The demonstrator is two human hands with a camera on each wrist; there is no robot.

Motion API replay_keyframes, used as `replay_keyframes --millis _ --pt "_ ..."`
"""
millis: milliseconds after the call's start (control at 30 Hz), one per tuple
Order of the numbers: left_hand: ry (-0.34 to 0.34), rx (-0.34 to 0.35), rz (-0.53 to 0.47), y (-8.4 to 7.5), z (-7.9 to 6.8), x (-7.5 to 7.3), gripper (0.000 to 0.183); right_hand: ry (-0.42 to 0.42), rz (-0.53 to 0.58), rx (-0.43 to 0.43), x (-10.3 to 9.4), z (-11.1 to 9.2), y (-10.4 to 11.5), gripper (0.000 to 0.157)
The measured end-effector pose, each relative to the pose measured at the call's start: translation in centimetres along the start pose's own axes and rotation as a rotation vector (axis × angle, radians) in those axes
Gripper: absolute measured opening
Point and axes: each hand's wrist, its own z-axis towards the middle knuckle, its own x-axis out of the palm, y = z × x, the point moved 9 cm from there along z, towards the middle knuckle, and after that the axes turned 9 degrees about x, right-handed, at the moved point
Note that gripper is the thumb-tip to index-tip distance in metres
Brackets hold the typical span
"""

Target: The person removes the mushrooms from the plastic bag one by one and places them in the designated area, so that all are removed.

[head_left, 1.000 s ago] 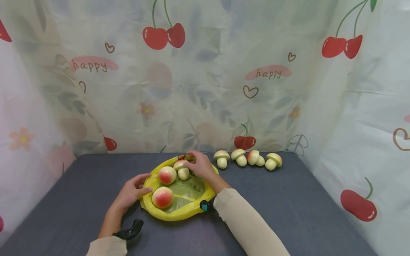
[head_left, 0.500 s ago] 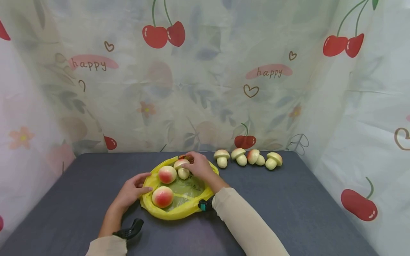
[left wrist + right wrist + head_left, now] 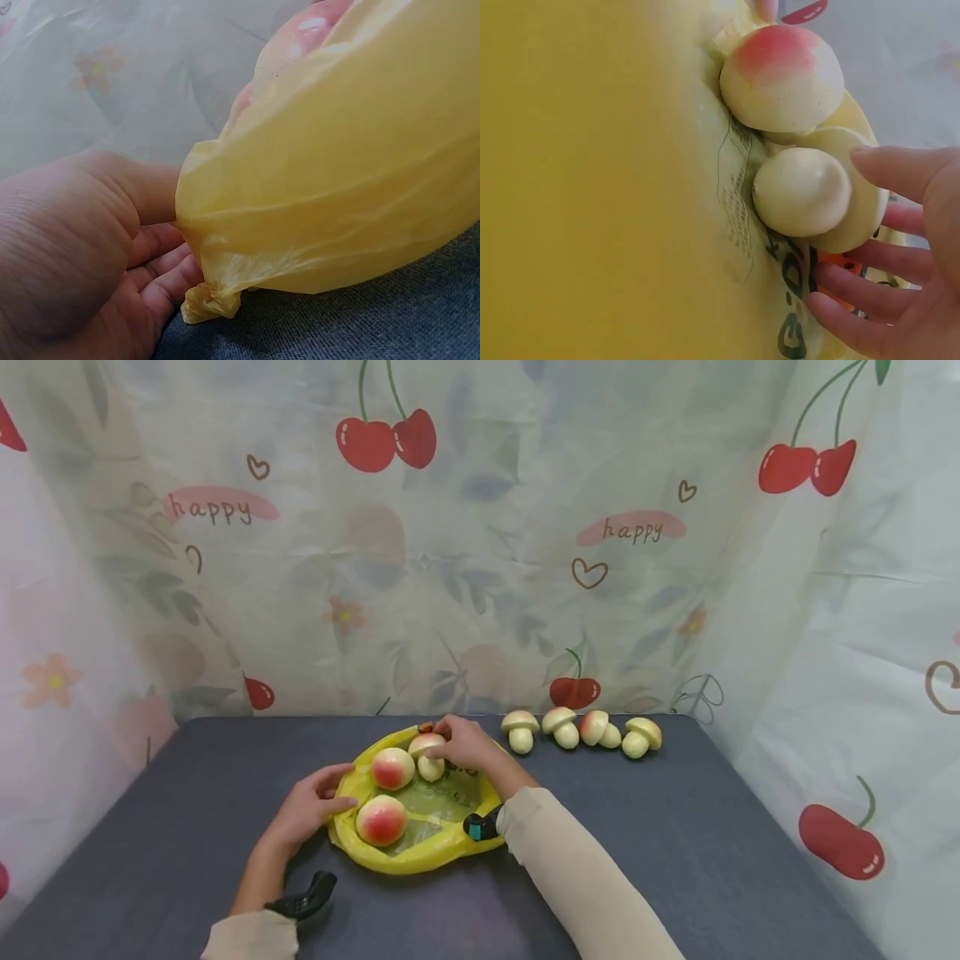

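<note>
A yellow plastic bag [image 3: 417, 862], its mouth spread wide, lies on the table. At its left edge my left hand [image 3: 306, 811] pinches the rim, thumb over it and fingers outside; the thumb tip is hidden by the bag in the left wrist view. Inside the bag's far side my right hand [image 3: 468, 746] holds a mushroom [image 3: 802, 191] by its cap, thumb on one side and fingers on the other. Two more mushrooms, a nearer one [image 3: 382, 821] and a farther one [image 3: 393, 769], show their pink-and-cream caps at the bag's left.
Several mushrooms stand or lean in a row at the back right, from a left one [image 3: 520, 732] to a right one [image 3: 641, 738]. Behind the dark table [image 3: 675, 860] hangs a printed curtain [image 3: 480, 527], which also closes off both sides.
My right wrist has shifted slightly up and away, while that hand's fingers stay at the same mushroom. The left hand and the bag have hardly moved.
</note>
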Motion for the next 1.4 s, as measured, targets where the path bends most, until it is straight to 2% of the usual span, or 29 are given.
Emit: replay_keyframes --millis 467,667,833,1067,1400 --pt "-0.002 -0.004 -0.005 -0.3 0.1 0.3 0.061 -0.084 -0.001 0.012 0.1 -0.1 0.1 0.033" --pt "-0.004 0.000 0.010 -0.3 0.1 0.2 0.061 -0.089 -0.023 -0.015 -0.2 -0.3 0.1 0.038" --pt "-0.005 -0.005 0.003 -0.1 0.1 0.2 0.061 -0.056 -0.025 -0.059 -0.4 -0.5 0.0 0.046" --pt "-0.009 -0.002 0.007 -0.1 0.0 0.2 0.062 -0.022 -0.029 -0.108 -1.6 -1.5 -0.2 0.039" --pt "-0.009 -0.002 0.015 -0.3 -0.2 0.0 0.061 -0.084 -0.036 -0.210 -4.3 -3.0 -0.6 0.046"
